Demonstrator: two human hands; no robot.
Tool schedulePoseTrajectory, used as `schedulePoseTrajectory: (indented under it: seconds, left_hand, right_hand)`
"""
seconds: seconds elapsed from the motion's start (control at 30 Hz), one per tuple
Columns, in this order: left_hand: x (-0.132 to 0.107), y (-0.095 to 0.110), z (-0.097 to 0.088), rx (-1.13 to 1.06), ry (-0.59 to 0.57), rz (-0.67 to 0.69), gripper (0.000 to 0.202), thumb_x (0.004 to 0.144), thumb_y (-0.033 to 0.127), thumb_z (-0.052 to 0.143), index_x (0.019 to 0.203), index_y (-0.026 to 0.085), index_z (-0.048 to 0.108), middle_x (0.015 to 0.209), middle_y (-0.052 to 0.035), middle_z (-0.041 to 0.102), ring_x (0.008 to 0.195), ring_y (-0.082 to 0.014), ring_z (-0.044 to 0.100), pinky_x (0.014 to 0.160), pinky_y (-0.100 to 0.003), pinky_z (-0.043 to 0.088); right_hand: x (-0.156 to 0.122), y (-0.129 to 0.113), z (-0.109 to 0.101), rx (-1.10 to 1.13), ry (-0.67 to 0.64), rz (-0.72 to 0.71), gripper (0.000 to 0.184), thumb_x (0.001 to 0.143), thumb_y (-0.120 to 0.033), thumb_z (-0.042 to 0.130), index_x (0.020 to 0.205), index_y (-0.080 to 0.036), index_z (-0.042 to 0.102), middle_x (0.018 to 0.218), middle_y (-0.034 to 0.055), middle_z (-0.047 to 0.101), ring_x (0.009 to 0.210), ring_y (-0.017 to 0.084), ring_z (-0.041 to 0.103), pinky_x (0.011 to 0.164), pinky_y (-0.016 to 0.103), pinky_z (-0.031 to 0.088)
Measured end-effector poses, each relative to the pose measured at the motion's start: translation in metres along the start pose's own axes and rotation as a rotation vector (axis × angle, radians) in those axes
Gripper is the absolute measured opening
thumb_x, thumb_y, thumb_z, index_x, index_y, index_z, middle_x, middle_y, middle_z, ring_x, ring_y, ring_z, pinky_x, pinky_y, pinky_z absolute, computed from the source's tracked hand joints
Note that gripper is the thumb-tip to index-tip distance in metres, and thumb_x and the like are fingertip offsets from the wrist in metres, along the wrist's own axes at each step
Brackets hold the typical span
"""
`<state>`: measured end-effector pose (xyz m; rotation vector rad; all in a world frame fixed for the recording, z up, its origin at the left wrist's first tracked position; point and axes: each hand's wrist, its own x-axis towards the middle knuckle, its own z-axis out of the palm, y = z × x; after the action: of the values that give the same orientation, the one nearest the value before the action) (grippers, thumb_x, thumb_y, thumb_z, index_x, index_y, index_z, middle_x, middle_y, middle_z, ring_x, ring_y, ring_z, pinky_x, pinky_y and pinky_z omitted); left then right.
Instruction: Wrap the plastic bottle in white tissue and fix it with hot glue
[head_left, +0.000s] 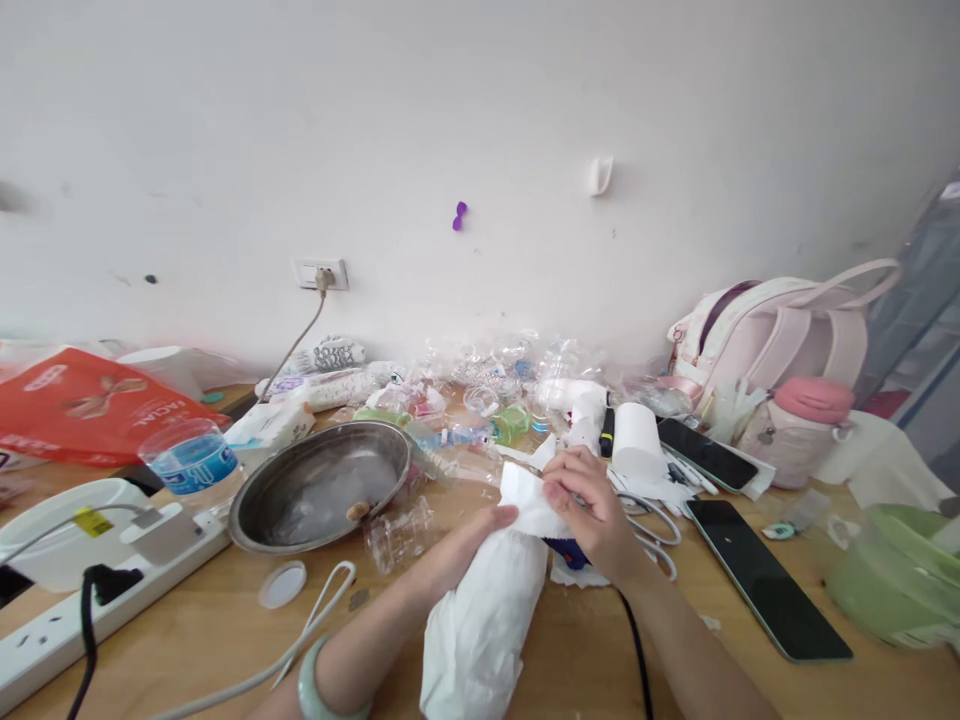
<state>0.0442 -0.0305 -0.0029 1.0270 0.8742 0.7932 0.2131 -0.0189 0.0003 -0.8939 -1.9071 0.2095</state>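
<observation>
A long bundle wrapped in white paper (pixel 484 635) slants toward me, its near end at the bottom edge of the view. Around its upper part my left hand (pixel 480 540) is closed; the thumb shows, while the other fingers are hidden behind the bundle. At its top, my right hand (pixel 589 505) is closed with bent fingers on a piece of white tissue (pixel 529 500). Under the right hand a dark blue object (pixel 568 553) partly shows, too covered to name. A black cord (pixel 637 650) runs from near there toward me. What the wrapping contains is hidden.
A metal bowl (pixel 255 510) and a power strip (pixel 56 640) stand on the left. At the right are a phone (pixel 769 580), another phone (pixel 705 450), a paper roll (pixel 637 440), a green container (pixel 892 580) and a pink backpack (pixel 765 330). Clear plastic packaging (pixel 510 360) lines the wall.
</observation>
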Motion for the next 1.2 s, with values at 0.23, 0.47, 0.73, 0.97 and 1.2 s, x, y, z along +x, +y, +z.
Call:
schedulePoseTrajectory:
  seconds: [0.23,0.47,0.73,0.97,1.2]
  left_hand:
    - [0.003,0.000,-0.004,-0.251,0.008,-0.214,0.028,0.056,0.042,0.067,0.064,0.016,0.063,0.047,0.0024,0.055,0.048,-0.0108,0.042,0.056,-0.026,0.035]
    - [-0.002,0.004,0.000,-0.204,-0.008,-0.124,0.026,0.064,0.043,0.062,0.059,0.018,0.058,0.046,0.0020,0.048,0.062,-0.0165,0.051,0.071,-0.029,0.038]
    - [0.001,0.003,0.001,-0.255,0.060,-0.089,0.023,0.061,0.039,0.063,0.063,0.017,0.059,0.053,0.0010,0.055,0.064,-0.0163,0.051,0.070,-0.028,0.040]
    - [0.001,-0.007,-0.004,-0.130,0.086,-0.002,0.035,0.066,0.047,0.064,0.077,0.013,0.066,0.061,-0.0023,0.062,0.065,-0.0164,0.053,0.068,-0.028,0.039]
    - [0.001,-0.006,-0.004,-0.201,0.047,0.024,0.041,0.068,0.048,0.063,0.085,0.012,0.071,0.059,-0.0041,0.066,0.059,-0.0171,0.056,0.065,-0.028,0.042]
  right_hand:
    - [0.000,0.014,0.004,0.046,0.034,0.039,0.032,0.094,-0.032,0.039,0.070,-0.022,0.057,0.078,0.0032,0.063,0.081,0.021,0.057,0.075,0.036,0.043]
    - [-0.002,0.014,0.004,-0.032,0.163,0.028,0.016,0.090,-0.033,0.050,0.083,-0.024,0.062,0.087,0.0030,0.059,0.087,0.022,0.058,0.084,0.040,0.038]
    - [-0.002,0.013,0.006,-0.159,0.080,-0.015,0.015,0.091,-0.027,0.047,0.081,-0.023,0.059,0.087,0.0029,0.059,0.087,0.021,0.056,0.082,0.040,0.036]
    - [-0.007,0.006,0.014,-0.201,0.129,0.036,0.016,0.081,-0.039,0.060,0.084,-0.023,0.056,0.092,0.0042,0.059,0.091,0.025,0.054,0.081,0.041,0.034]
    - [-0.004,0.002,0.008,-0.100,0.235,0.149,0.012,0.079,-0.033,0.059,0.079,-0.023,0.052,0.083,0.0013,0.056,0.086,0.023,0.055,0.083,0.040,0.035]
